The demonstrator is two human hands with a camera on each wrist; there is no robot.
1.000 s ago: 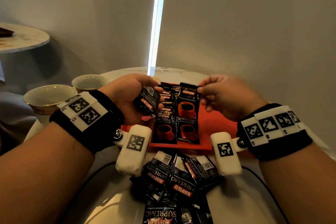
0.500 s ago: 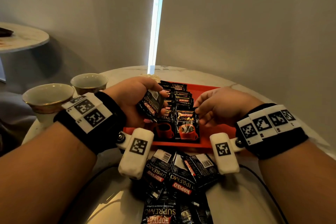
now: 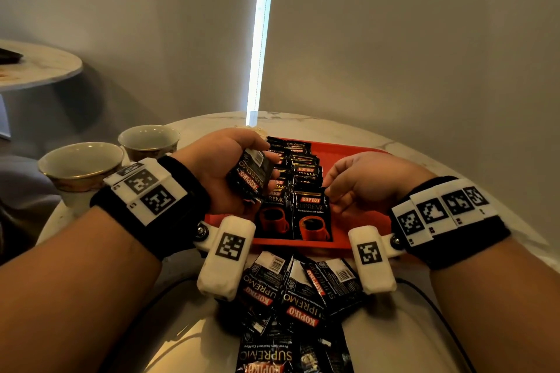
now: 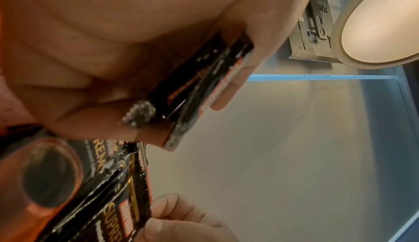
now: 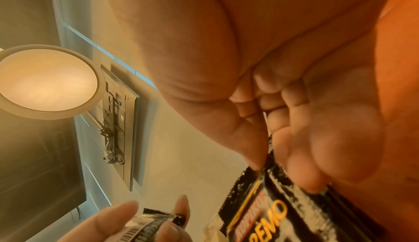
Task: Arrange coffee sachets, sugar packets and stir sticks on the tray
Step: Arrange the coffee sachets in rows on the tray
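Right hand (image 3: 363, 188) pinches a sachet (image 3: 312, 215) on the tray (image 3: 357, 160), long axis twelve-to-six, top at twelve; left hand (image 3: 221, 166) grips a stack (image 3: 250, 179).

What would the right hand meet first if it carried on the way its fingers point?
Probably the left hand and its gripped black coffee sachets; the right hand already pinches the nearest black tray sachet. Depth is unclear.

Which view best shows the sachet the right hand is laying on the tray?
The head view: the front sachet lies face up on the red tray, the right hand pinching its top corner. The right wrist view shows only that pinched corner; the left wrist view shows a blurred edge.
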